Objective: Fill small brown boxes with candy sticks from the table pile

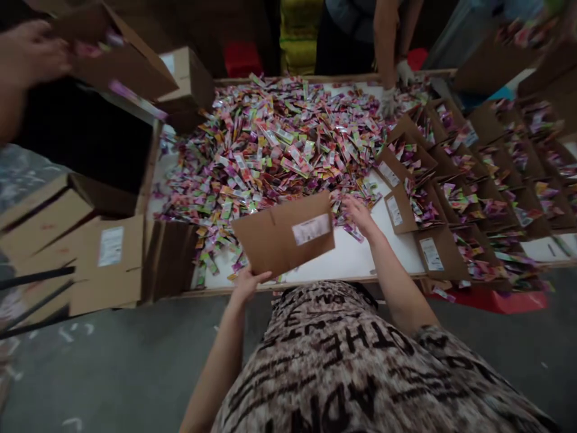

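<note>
My left hand (247, 282) grips the near bottom corner of a small brown cardboard box (283, 234) with a white label, held tilted over the front of the white table (347, 258). My right hand (358, 215) reaches past the box to the edge of a big heap of colourful sachets (279, 144). Its fingers curl down onto the sachets, and what they hold is hidden.
Rows of open small boxes filled with sachets (473, 180) stand at the right. Larger cardboard boxes (108, 258) crowd the left side. A co-worker's gloved hands (392, 96) work at the far edge. Another person's hand (27, 54) holds a box at top left.
</note>
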The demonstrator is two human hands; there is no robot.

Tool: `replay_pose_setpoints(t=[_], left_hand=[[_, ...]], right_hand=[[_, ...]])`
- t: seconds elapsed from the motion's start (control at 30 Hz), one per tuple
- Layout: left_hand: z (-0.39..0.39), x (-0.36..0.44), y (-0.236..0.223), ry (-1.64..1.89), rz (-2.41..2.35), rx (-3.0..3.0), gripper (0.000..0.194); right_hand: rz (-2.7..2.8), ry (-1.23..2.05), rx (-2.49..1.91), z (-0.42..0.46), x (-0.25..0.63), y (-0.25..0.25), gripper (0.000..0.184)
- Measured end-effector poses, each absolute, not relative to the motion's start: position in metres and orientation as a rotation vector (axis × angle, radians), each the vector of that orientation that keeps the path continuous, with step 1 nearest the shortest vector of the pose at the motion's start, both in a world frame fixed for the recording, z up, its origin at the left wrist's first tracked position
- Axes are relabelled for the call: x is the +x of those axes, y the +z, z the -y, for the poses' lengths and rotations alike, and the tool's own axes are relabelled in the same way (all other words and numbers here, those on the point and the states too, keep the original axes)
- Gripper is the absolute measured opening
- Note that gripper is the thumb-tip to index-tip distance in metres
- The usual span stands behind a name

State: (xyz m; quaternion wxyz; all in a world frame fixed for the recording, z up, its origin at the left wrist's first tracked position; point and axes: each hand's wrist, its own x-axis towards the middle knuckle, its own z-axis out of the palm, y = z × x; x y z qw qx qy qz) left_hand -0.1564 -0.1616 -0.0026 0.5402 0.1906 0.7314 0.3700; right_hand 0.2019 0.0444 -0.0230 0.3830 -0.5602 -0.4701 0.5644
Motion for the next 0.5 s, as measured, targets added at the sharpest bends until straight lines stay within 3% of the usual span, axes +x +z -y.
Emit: replay_pose_setpoints(t=[0.1, 0.27, 0.5], left_hand=[[0.141, -0.122, -0.024, 0.873, -1.709, 0.550, 0.064], [0.103, -0.068, -0.032, 1.246, -1.778, 0.728, 0.059], [0.072, -0.012, -0.024, 1.109, -1.801, 0.765, 0.062]], right_hand=[[1.090, 1.419, -1.343, -0.013, 0.202, -0.001, 0.061], [1.084, 1.187, -1.472, 0.051, 0.234, 0.007, 0.042], [0.763, 1.124, -1.548, 0.105, 0.260, -0.007, 0.051]])
